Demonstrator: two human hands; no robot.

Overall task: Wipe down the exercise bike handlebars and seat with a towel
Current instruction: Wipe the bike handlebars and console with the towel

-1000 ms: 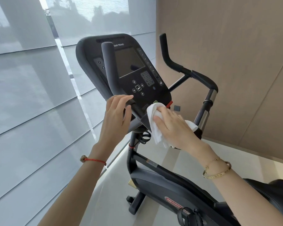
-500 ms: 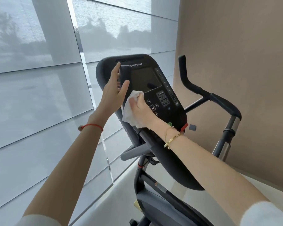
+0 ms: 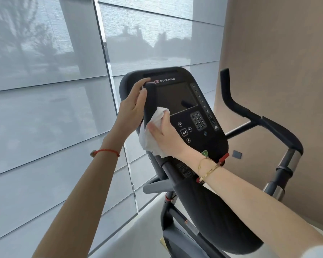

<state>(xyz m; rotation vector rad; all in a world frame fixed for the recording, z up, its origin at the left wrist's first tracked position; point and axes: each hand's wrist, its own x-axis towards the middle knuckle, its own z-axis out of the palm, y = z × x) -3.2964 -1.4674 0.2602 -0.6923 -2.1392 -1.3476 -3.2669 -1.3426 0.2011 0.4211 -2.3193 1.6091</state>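
since the earlier frame both hands climbed the left handlebar point(image 3: 151, 101). right hand point(image 3: 164, 135) gripped the white towel point(image 3: 153, 138) around its upright; left hand point(image 3: 132, 107), fingers straight, steadied the tip. best: wrap fully, twist while sliding. seat out of view.

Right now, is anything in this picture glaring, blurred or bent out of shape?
Head view: soft daylight through the shaded window, no harsh glare; dim tree and building silhouettes show on it. The console screen carries a faint dark reflection. The wide lens bows the window frame. The hands and towel look fairly sharp.
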